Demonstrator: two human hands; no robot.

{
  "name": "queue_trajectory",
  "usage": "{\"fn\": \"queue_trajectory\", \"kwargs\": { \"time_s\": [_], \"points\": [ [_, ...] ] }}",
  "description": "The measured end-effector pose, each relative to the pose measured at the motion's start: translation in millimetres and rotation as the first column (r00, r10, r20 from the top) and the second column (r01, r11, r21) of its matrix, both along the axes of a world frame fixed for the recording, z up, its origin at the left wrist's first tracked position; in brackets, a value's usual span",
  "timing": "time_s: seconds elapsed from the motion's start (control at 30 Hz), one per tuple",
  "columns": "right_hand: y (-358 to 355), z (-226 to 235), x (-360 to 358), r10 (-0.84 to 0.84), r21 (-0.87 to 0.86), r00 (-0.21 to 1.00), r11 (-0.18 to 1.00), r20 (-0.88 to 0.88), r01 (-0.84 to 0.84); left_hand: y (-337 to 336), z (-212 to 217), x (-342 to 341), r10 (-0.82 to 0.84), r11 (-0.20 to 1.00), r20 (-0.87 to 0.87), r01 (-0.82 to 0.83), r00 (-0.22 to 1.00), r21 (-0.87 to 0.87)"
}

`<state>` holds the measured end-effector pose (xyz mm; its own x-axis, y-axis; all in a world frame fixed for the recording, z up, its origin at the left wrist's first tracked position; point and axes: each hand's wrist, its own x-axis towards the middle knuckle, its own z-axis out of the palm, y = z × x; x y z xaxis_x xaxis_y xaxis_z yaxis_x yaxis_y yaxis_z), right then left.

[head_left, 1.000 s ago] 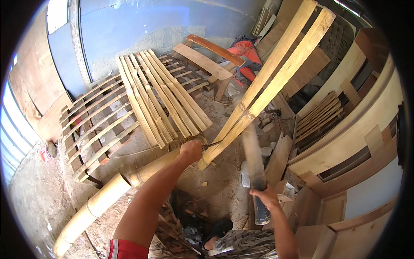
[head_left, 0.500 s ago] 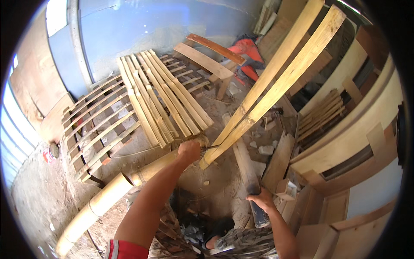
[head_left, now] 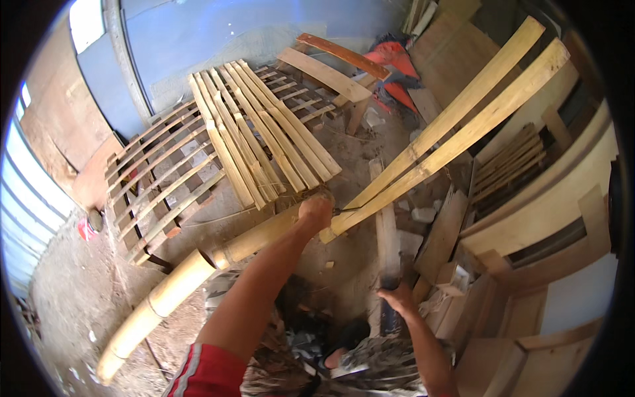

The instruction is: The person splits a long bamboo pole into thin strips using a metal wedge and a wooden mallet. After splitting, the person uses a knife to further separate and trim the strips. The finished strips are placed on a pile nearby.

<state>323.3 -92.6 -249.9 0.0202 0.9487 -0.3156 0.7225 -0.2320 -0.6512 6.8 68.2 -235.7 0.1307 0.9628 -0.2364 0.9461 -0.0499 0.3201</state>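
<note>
My left hand (head_left: 316, 209) is closed at the near end of a long split bamboo pole (head_left: 423, 173), on what looks like a knife handle. From this fist a thin dark blade (head_left: 348, 210) reaches across the split, where the two yellow halves spread apart toward the upper right. My right hand (head_left: 400, 299), lower and to the right, has its fingers wrapped round the dark near end of a wooden club (head_left: 387, 241). Beneath my left forearm lies a thick round bamboo pole (head_left: 254, 237), lined up with another bamboo length (head_left: 162, 301) at the left.
Split bamboo strips (head_left: 264, 129) lie across a slatted frame (head_left: 159, 182) ahead on the left. Behind it stand a low wooden bench (head_left: 324, 73) and an orange bundle (head_left: 397, 73). Boards and wooden panels (head_left: 549, 218) line the right side. Rubble (head_left: 423, 214) and wood scraps litter the dirt floor.
The split bamboo has swung right and lower at its far end. My left fist has moved a little right and away from me; my right hand stays on the club. The whole view has shifted slightly.
</note>
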Motion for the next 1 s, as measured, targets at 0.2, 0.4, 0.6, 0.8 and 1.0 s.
{"fn": "queue_trajectory", "kwargs": {
  "time_s": [0.2, 0.4, 0.6, 0.8, 1.0],
  "points": [
    [-14, -21, 17, -0.172, 0.012, 0.963, 0.984, -0.208, 0.179, 2, -32, 10, 0.127, 0.991, 0.072, -0.13, 0.989, 0.041],
    [-47, 6, 23, -0.27, 0.109, 0.954, 0.953, -0.128, 0.284, -7, -27, 12, 0.208, 0.975, 0.15, -0.218, 0.967, 0.049],
    [-63, 49, 21, -0.361, 0.121, 0.909, 0.913, -0.208, 0.39, -31, -19, 24, 0.182, 0.976, 0.148, -0.197, 0.972, 0.092],
    [-64, 40, 39, -0.408, 0.121, 0.896, 0.894, -0.176, 0.431, -43, 0, 55, 0.08, 0.986, 0.098, -0.093, 0.992, 0.138],
    [-67, 42, 25, -0.405, 0.108, 0.895, 0.897, -0.185, 0.428, -42, -43, 54, -0.007, 0.999, 0.095, 0.002, 0.995, 0.05]
  ]
}}
